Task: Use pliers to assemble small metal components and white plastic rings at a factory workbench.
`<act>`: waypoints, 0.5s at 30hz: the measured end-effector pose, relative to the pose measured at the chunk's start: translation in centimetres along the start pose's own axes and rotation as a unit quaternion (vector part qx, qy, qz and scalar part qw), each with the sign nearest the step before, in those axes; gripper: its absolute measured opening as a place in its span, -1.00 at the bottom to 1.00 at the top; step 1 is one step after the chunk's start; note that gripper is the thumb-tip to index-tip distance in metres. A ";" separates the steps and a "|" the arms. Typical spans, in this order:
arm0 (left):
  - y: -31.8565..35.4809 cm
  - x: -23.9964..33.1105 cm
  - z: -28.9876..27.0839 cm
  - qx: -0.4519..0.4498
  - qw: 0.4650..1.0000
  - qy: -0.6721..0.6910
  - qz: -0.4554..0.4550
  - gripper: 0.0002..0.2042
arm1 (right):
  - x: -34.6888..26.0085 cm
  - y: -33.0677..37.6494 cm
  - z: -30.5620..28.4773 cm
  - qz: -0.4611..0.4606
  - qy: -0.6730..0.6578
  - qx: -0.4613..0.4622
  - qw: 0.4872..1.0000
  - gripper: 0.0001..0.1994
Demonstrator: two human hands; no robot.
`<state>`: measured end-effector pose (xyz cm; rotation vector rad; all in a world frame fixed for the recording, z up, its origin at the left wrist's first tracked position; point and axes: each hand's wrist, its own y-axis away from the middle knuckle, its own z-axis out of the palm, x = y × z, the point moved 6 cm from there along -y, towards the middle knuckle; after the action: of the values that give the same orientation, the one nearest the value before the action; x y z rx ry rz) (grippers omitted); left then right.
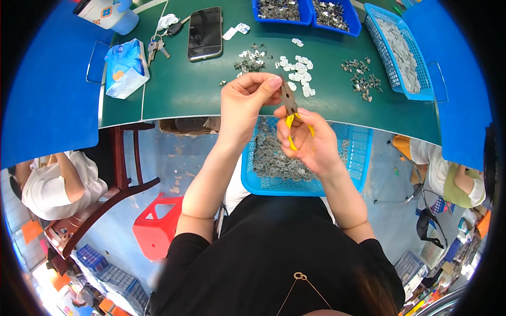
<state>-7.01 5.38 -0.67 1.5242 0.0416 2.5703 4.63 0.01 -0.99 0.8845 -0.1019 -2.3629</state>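
A big green bench (174,87), flat and smooth, spreads out under and past both grips. Below the right grip sits a wide blue plastic basket (295,190) with holes in its sides, full of small, jumbled grey bits. Far to the right of the right grip is a long blue basket (423,71), heaped with flat, pale pieces. Well past both grips are two hard, shiny blue trays (287,22) full of metal bits.

The right grip (318,142) wraps around the yellow handles of the pliers (289,100). Their grey metal nose points up toward the left grip (241,102). The left grip curls its fingers to its thumb beside that thin nose; I cannot tell if they close on anything.

Left of the left grip lies a soft, crinkly tissue pack (126,68). A flat, dark phone (205,34) lies nearer. Just past the pliers are pale, rounded tabs (300,76). Tiny, shiny clips (250,62) lie just past the left grip.
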 end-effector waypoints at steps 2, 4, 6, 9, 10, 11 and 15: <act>0.1 0.4 -1.0 0.068 0.993 -0.089 0.033 -0.83 | 0.2 -0.3 -0.4 -0.021 0.065 0.037 0.997 -0.63; 0.0 2.0 -3.0 0.116 0.974 -0.176 0.084 -0.80 | -0.4 -0.1 -1.3 -0.100 0.212 0.141 0.962 -0.61; -0.2 4.7 -6.2 0.186 0.882 -0.401 0.165 -0.83 | -0.6 0.0 -1.6 -0.092 0.214 0.130 0.964 -0.59; -1.3 5.6 -8.0 0.200 0.754 -0.617 0.104 -0.85 | -1.0 0.1 -1.9 -0.115 0.228 0.140 0.957 -0.60; -1.4 5.5 -8.0 0.199 0.753 -0.618 0.105 -0.85 | -1.1 0.1 -1.8 -0.115 0.237 0.138 0.955 -0.60; -1.7 5.3 -7.9 0.180 0.741 -0.637 0.112 -0.85 | -1.2 0.0 -1.7 -0.114 0.246 0.135 0.953 -0.61; -1.6 5.5 -6.0 0.128 0.711 -0.665 0.187 -0.87 | -1.1 0.1 -1.7 -0.127 0.254 0.134 0.949 -0.61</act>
<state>-14.68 8.11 1.02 3.3180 -0.0917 0.9982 6.45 0.77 -1.64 1.7012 -0.1065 -2.2969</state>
